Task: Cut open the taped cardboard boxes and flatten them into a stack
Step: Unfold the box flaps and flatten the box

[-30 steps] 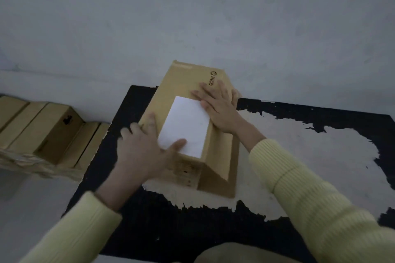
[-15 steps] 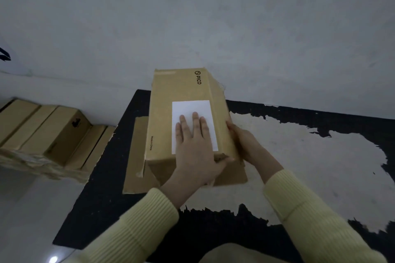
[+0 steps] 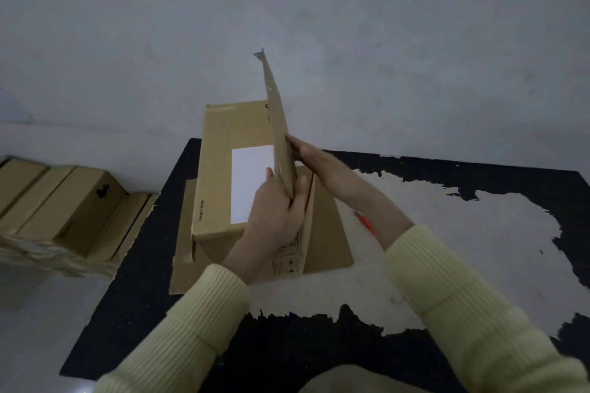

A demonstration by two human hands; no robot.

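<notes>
Head view: the left hand has its grip clamped on the near edge of an upright cardboard panel, with the thumb on the left face and the fingers wrapped to the right. The right hand lies on the panel's right face with its fingers extended. Its thumb is hidden, so it is judged to be pressing rather than clasping.

The panel stands edge-on and rises from the right side of the cardboard box. The box lies on a black mat and has a white label on its upper face. Another box wall slopes down to the mat on the right, and a flap lies flat on the left.

Step in hand, as judged: flattening. The tape appears already cut and the body is partly collapsed. The next move calls for folding the raised panel down along its crease, then pressing the body flat.

The board is plain brown corrugated card, matte, with frayed edges. The mat's coating is worn through in a large pale patch. A slim orange item, possibly the cutter, lies beside the right forearm. Flattened boxes are stacked well to the left.
</notes>
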